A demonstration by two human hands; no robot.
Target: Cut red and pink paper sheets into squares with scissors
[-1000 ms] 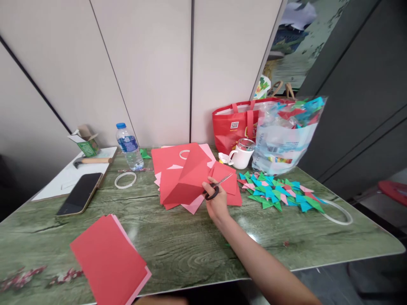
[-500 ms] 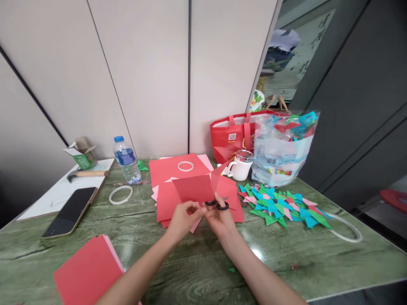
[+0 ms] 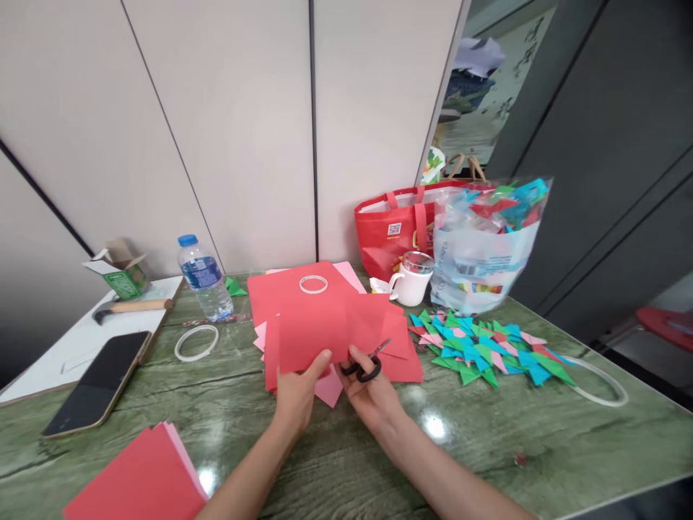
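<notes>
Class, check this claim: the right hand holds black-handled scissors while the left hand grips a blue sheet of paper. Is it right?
Not quite. The sheet in the left hand is red, not blue, as the head view shows. The right hand does hold the black-handled scissors.

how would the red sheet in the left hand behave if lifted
Probably floppy: the red sheet is thin and the left hand pinches only its near edge. Likely very light, so it may slide easily over the red stack beneath. Scissors in the right hand should cut it easily.
</notes>
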